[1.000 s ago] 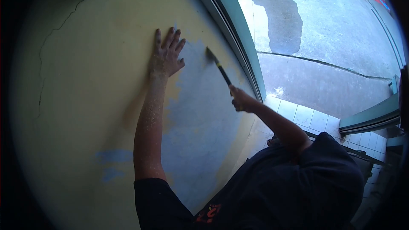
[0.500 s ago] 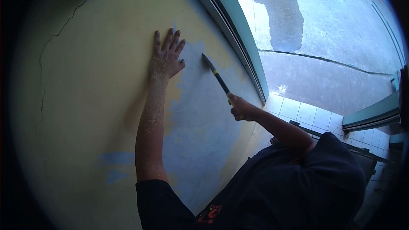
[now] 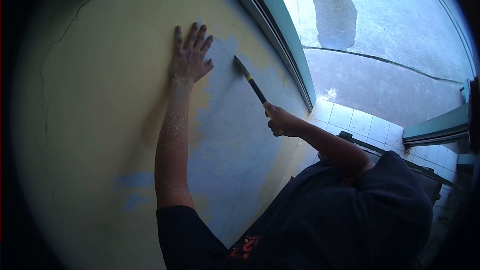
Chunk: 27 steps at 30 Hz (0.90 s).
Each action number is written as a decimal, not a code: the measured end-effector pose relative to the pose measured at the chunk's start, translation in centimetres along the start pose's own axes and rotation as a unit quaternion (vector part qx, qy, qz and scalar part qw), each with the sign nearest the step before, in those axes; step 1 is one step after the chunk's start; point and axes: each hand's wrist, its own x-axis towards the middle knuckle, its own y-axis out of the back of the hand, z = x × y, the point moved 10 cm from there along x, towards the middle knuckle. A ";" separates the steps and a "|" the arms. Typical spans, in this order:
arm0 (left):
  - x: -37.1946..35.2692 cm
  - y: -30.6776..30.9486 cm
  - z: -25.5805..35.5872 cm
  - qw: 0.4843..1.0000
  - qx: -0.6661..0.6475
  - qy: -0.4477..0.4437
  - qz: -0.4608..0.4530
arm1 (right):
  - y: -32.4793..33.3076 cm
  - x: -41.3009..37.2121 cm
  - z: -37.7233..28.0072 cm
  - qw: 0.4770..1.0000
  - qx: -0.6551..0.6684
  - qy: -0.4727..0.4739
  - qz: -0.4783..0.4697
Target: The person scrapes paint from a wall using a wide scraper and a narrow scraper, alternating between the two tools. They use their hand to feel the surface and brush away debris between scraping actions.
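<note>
Scraper-like tool (image 3: 253,84), gripped in the right hand (image 3: 281,121), has its tip over the blue-grey patch (image 3: 230,120), slightly lower relative to the left hand (image 3: 190,62) than a second ago, suggesting a shifted working spot. Long axis runs obliquely, tip up-left; left hand lies flat on the yellow wall (image 3: 115,85), fingers spread.

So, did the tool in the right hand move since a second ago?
Yes: the tool, in the right hand, has moved slightly down the picture, judged against the top edge of the bluish patch.
</note>
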 end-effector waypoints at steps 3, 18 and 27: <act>-0.1 0.0 0.0 1.000 -0.004 -0.002 -0.002 | 2.6 1.1 -1.0 0.998 -0.037 0.017 0.039; -0.3 0.6 -0.1 1.000 -0.009 0.000 -0.016 | 2.0 0.5 -1.6 1.000 -0.006 0.007 0.016; -0.2 -0.1 0.1 1.000 -0.009 0.000 0.005 | 2.4 1.7 -2.9 0.999 0.017 0.017 0.038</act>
